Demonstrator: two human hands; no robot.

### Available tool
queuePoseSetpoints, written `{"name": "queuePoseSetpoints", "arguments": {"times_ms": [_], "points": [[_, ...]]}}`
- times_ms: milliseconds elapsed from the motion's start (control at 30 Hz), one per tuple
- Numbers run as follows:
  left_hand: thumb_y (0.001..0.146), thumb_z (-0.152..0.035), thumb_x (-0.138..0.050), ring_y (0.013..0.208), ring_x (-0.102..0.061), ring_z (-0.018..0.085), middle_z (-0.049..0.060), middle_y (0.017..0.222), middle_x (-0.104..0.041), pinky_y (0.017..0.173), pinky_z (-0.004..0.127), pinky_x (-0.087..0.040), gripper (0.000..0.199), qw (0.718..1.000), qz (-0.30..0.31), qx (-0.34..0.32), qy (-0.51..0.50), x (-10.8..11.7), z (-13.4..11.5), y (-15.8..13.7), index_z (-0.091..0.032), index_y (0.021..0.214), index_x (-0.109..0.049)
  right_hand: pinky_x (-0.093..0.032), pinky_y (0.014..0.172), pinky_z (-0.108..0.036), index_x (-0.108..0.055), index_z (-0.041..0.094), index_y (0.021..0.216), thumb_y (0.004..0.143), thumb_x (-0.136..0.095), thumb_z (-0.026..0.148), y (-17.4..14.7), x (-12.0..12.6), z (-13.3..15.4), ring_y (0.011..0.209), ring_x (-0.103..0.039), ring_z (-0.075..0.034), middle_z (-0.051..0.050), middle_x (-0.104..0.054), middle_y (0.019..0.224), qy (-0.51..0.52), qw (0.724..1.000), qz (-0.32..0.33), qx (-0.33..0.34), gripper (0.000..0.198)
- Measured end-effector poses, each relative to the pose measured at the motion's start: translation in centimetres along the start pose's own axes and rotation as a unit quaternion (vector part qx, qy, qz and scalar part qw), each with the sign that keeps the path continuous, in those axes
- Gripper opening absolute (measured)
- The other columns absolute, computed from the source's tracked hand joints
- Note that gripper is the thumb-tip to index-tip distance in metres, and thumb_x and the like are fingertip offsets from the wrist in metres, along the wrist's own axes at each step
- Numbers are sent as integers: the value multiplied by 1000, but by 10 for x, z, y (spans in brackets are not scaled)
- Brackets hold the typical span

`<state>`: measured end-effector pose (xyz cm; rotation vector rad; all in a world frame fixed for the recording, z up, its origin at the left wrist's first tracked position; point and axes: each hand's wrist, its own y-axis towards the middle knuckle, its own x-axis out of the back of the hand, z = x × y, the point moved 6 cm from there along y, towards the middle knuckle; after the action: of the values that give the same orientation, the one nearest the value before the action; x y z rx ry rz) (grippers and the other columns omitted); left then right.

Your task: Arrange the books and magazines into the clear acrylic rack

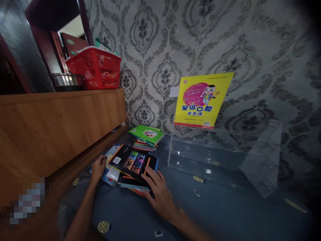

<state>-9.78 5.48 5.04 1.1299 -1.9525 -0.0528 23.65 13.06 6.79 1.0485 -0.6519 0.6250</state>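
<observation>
My left hand (pixel 98 168) is at the left edge of a light-blue book (pixel 109 180), its fingers curled together; what they grip, if anything, is hidden. My right hand (pixel 160 194) has its fingers spread, the fingertips on the right edge of a black book (pixel 125 159) with colourful pictures and a barcode. The thumb is lower, beside the pile. The black book lies slanted on top of several other books, mostly covered. Behind this pile is a second stack, topped by a green book (pixel 147 134).
A clear plastic rack (pixel 263 157) stands against the patterned wall at right, with a yellow workbook (pixel 200 100) upright at its left end. The bed-like surface is dark blue (pixel 185 214). At left, a wooden cabinet (pixel 62 120) bears a red basket (pixel 100 68) and a metal bowl (pixel 67 80).
</observation>
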Motion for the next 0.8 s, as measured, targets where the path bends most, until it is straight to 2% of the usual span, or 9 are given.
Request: {"name": "queuePoseSetpoints", "arguments": {"times_ms": [133,233,300,400,500,600,700,800], "points": [[86,-25,-43,104,-69,29,12,106,-75,93,41,-51,29,1000,7,-10,20,-8,-2,-8,-21,98,-69,-39,114,-61,-41,34,150,98,-45,22,-5,-13,-3,145,-39,-27,-9,-47,154,-22,1000,1,0,54],[89,-21,-42,117,-63,31,13,118,-72,101,46,-46,32,997,12,-10,80,-5,-6,-14,-20,107,-69,-40,114,-60,-40,34,151,98,-44,21,-7,-16,-7,144,-40,-27,-9,-48,153,-39,999,-3,6,54],[91,-16,-41,119,-62,32,14,123,-70,102,48,-45,37,990,22,39,135,1,-2,-17,-20,117,-66,-41,113,-58,-40,33,151,99,-45,22,-8,-18,-8,144,-41,-27,-9,-49,153,-50,999,-8,13,54],[89,-10,-41,111,-68,32,18,117,-73,94,44,-50,44,976,27,140,165,13,11,-19,-17,127,-62,-42,112,-55,-40,29,152,101,-42,22,-8,-20,-8,144,-41,-26,-11,-50,152,-68,997,-27,29,52],[86,-7,-45,107,-70,27,15,114,-75,88,34,-52,46,970,9,182,164,25,21,-18,-17,127,-62,-42,112,-53,-39,26,152,102,-41,23,-8,-20,-6,144,-40,-25,-11,-49,152,-88,994,-39,46,50],[85,-6,-47,109,-70,24,11,116,-75,87,29,-52,44,969,-4,193,154,32,25,-18,-19,123,-65,-41,112,-51,-38,25,152,103,-41,23,-8,-20,-5,144,-40,-24,-11,-49,152,-107,992,-40,60,50],[88,-9,-48,109,-70,25,10,114,-76,86,30,-52,39,969,-11,197,150,34,26,-19,-21,120,-67,-39,112,-51,-37,23,153,103,-41,26,-8,-20,-3,143,-42,-25,-13,-50,151,-139,986,-47,73,50],[91,-15,-47,108,-70,27,12,112,-76,86,33,-52,35,968,-13,198,152,34,25,-20,-21,119,-67,-33,114,-56,-40,18,150,102,-44,31,-7,-19,7,143,-42,-28,-18,-51,150,-184,976,-68,92,49]]}}
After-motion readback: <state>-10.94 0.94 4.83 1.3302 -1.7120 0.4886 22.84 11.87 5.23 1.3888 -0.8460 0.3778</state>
